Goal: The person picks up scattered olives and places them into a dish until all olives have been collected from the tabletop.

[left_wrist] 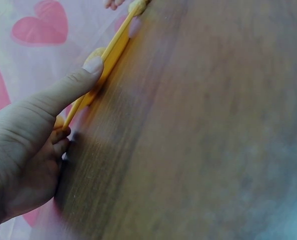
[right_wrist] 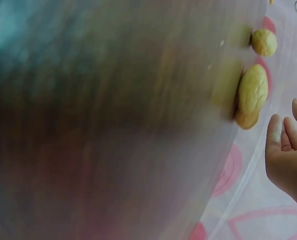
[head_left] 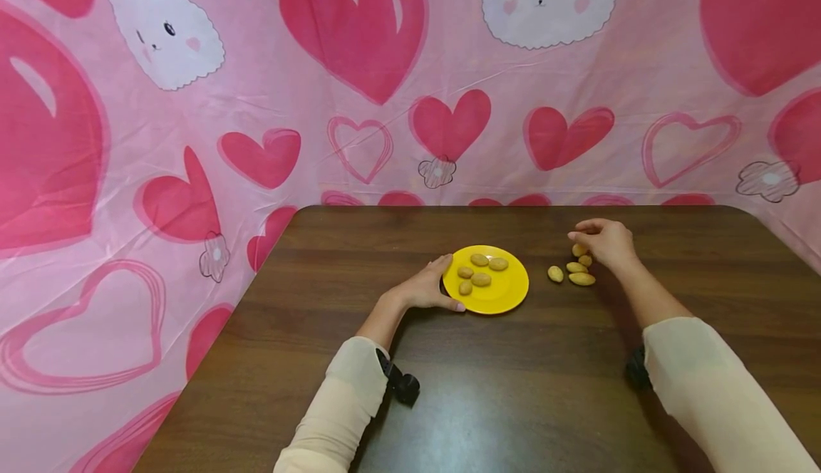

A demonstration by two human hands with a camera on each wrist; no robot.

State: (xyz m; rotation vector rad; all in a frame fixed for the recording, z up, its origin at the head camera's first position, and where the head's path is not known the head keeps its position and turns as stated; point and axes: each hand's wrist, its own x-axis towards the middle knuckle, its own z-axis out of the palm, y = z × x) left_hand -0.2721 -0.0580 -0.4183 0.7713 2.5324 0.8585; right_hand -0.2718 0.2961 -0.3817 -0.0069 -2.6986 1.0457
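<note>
A yellow plate [head_left: 509, 291] lies on the wooden table with several small potatoes [head_left: 481, 280] on its left and far parts. My left hand [head_left: 425, 286] holds the plate by its left edge, thumb along the near rim and fingers at the far left. In the left wrist view, the thumb [left_wrist: 71, 89] presses against the rim. Right of the plate, several loose potatoes [head_left: 581, 279] lie in a small group. Over the far end of that group is my right hand [head_left: 606, 243], fingers bent downward. The right wrist view shows a gap between its thumb and fingers.
The brown wooden table [head_left: 513, 387] reaches back to a pink cloth [head_left: 462, 60] printed with hearts, which also hangs along the left side. Black wrist cameras, one of them the left camera [head_left: 404, 386], sit below both forearms.
</note>
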